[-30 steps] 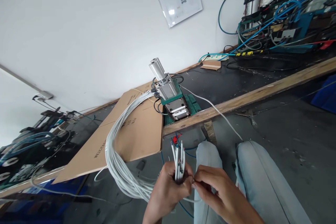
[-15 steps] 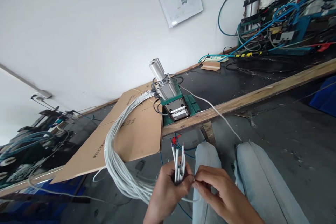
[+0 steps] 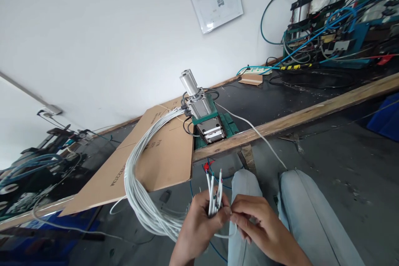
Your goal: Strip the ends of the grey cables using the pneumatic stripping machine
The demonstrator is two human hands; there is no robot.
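Observation:
My left hand (image 3: 202, 218) is closed around several white cables, whose cut ends (image 3: 215, 193) stick up above the fist with small coloured wire tips. Against its thumb, the fingers of my right hand (image 3: 254, 220) pinch the end of one white cable (image 3: 234, 230) that loops below the hands. The pinched tip itself is mostly hidden by the fingers. From the left fist, a thick bundle of white cables (image 3: 140, 199) curves left and up over a cardboard sheet, reaching the side of a small green-based machine (image 3: 210, 126) with a metal cylinder.
The cardboard sheet (image 3: 168, 162) overhangs the wooden bench edge (image 3: 280, 122). More machines with blue hoses (image 3: 330, 29) stand at the back right, and other equipment (image 3: 34, 166) sits at the left. My knees (image 3: 299, 216) are under the bench edge. Blue bins (image 3: 386, 116) show at the right.
The right-hand fingers have shifted slightly while staying at the pinched cable end. The upright cable ends in the left hand have tilted a little to the right.

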